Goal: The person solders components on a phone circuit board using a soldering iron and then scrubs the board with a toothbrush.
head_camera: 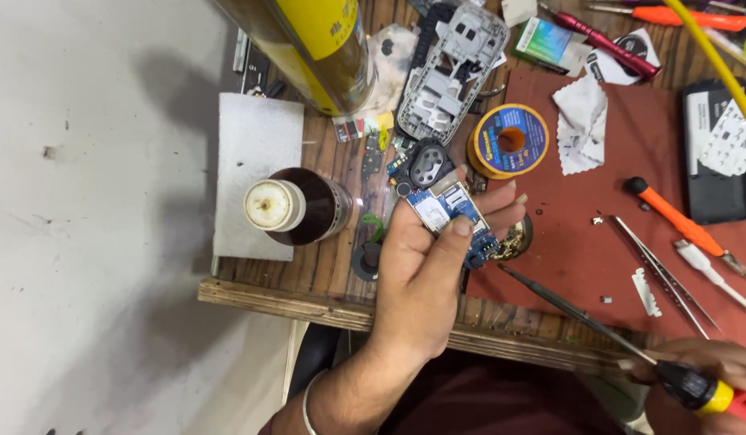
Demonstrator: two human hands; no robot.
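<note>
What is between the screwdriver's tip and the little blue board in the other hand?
Nothing visible. The screwdriver in the right hand points its tip at the blue circuit board held in the left hand, with only bare red mat beneath the gap.

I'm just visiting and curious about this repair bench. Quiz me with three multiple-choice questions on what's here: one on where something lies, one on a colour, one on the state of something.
1. Where does the solder spool lie?
A. On the white foam pad
B. At the red mat's upper left corner, beside the phone frame
C. In the right hand

2. What colour is the circuit board in the left hand?
A. Blue
B. Red
C. Yellow

3. How is the screwdriver held?
A. Lying loose on the mat
C. Stuck upright in the brown bottle
B. Gripped by its handle in the right hand, its tip apart from the board

Answers:
1 B: the spool sits on the mat's edge next to the grey frame.
2 A: the board shows blue between thumb and fingers.
3 B: fingers wrap the black, yellow and red handle, and the shaft ends short of the board.
</note>
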